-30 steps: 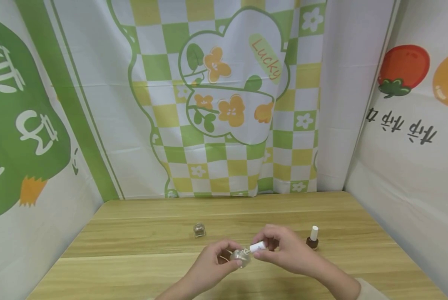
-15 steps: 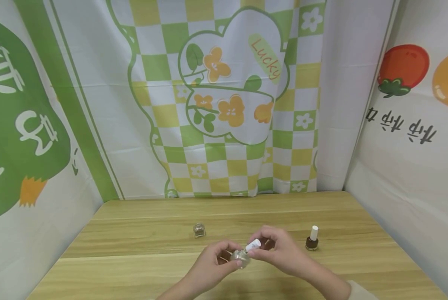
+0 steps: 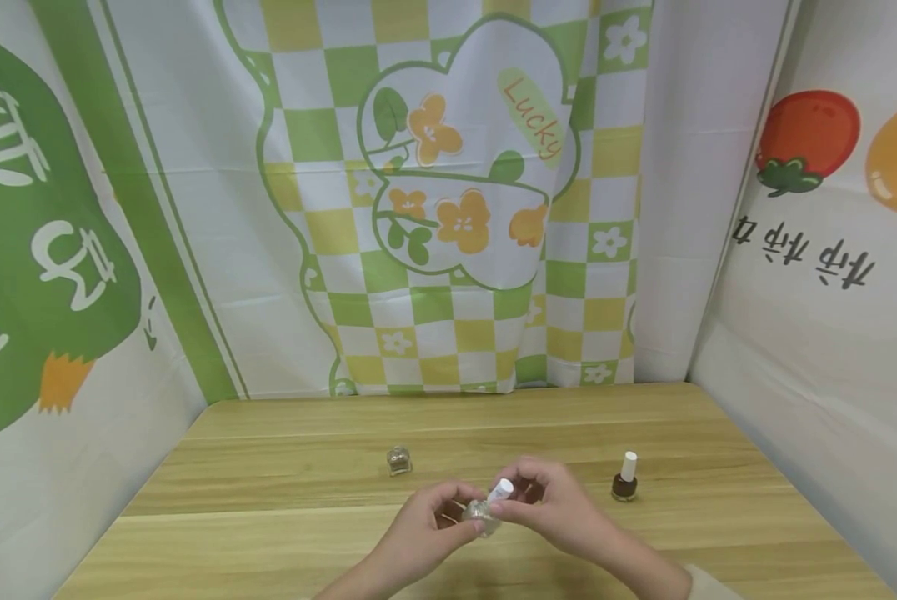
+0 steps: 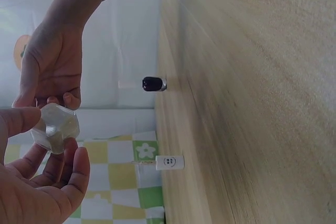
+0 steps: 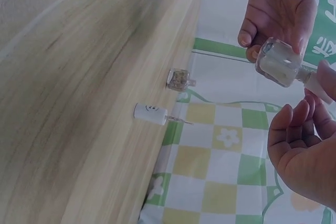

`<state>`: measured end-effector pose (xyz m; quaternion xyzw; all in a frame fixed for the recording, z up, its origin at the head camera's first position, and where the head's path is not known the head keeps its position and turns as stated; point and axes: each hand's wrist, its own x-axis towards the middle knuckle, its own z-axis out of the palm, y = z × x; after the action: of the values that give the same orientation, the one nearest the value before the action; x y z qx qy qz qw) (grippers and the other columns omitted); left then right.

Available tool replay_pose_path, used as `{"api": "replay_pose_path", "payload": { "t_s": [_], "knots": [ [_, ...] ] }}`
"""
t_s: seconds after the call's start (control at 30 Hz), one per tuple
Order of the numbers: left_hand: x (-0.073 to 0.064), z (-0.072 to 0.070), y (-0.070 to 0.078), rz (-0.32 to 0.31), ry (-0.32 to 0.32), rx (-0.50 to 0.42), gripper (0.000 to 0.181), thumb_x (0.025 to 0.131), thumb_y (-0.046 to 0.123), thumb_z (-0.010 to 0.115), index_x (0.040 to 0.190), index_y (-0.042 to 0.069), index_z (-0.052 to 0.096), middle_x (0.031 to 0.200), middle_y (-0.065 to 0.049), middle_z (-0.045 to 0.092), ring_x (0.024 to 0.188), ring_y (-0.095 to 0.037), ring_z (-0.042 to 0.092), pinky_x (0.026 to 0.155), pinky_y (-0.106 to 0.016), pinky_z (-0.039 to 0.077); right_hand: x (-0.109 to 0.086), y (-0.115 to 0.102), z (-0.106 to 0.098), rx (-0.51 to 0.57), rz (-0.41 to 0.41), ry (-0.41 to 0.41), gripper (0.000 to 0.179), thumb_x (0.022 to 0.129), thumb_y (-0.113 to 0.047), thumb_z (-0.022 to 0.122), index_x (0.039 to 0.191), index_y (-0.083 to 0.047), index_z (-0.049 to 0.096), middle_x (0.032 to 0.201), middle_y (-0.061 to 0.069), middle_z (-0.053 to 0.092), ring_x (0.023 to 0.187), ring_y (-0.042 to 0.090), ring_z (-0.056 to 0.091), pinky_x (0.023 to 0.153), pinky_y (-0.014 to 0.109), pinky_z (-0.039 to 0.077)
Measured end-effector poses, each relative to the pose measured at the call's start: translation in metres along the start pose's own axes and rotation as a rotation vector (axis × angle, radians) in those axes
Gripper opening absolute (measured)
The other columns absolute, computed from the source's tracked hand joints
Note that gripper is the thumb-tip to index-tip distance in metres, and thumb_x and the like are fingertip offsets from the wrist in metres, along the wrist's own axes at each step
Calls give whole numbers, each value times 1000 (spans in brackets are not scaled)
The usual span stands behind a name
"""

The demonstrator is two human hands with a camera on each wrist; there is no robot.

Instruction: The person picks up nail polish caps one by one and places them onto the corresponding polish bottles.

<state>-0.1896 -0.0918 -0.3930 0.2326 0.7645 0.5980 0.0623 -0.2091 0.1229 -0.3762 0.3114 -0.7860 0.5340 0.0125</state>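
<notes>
here, a green-and-yellow checkered cloth [image 3: 456,321] is hung behind a wooden table [image 3: 268,475]. above the table, a clear bottle [image 5: 280,61] is gripped in the curled fingers and thumb of the left hand [image 3: 428,523]; a white cap [image 3: 502,490] is pinched, tilted, at its neck by the fingers and thumb of the right hand [image 3: 552,502]. at the right, a capped dark bottle [image 3: 624,485] is stood upright. farther back, at the left, a small uncapped bottle [image 3: 399,461] is placed. in the wrist views, a loose cap [image 4: 170,162] is seen on the table, its brush pointed up.
</notes>
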Motion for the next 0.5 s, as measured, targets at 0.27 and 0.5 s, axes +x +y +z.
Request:
{"api": "replay_pose_path", "payload": {
  "t_s": [0.27,0.5],
  "knots": [
    [0,0,-2,-4,-12,-9,27,93,18,67,117,7,63,106,-2,64,87,-19,61,74,-28,52,0,1,3,-19,-1,16,17,85,-23,76,94,-10,70,85,-2,64,74,12,56,65,26,49],
    [0,0,-3,0,-7,-4,26,93,17,67,116,6,64,104,-2,65,85,-17,61,73,-27,52,0,6,8,9,16,44,15,85,-19,75,91,-7,68,83,0,64,74,12,57,64,27,51]
  ]
}}
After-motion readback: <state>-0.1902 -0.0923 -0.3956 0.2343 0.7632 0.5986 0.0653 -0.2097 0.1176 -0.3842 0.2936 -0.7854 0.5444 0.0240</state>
